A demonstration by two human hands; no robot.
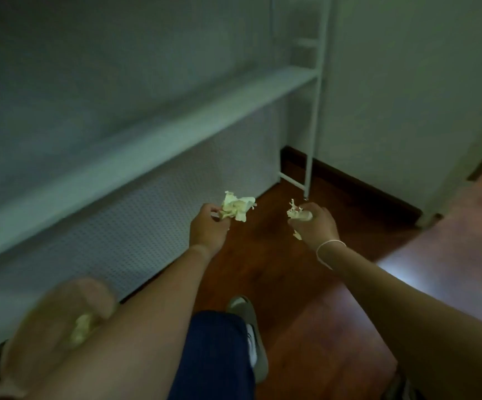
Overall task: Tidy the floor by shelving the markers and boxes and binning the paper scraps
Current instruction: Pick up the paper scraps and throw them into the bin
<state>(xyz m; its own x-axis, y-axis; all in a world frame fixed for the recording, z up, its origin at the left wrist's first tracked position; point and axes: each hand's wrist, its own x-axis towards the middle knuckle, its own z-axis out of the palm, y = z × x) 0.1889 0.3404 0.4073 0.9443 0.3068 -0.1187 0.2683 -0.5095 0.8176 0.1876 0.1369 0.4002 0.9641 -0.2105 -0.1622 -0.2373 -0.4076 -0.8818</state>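
Note:
My left hand (208,226) is closed around a crumpled pale paper scrap (237,207) that sticks out past the fingers. A smaller crumpled paper scrap (298,212) is gripped in my right hand (314,223), which has a white band at the wrist. Both hands are held out over the dark wooden floor (262,255). At the lower left a blurred tan bin (58,321) shows a pale scrap (81,330) inside. The white shelf (159,140) runs along the left wall; no markers or boxes are visible.
The shelf's perforated white lower panel (153,235) meets the floor on the left. Its thin white leg (312,157) stands near the corner with a dark skirting board (358,189). My leg in dark blue trousers and a grey shoe (248,330) are below.

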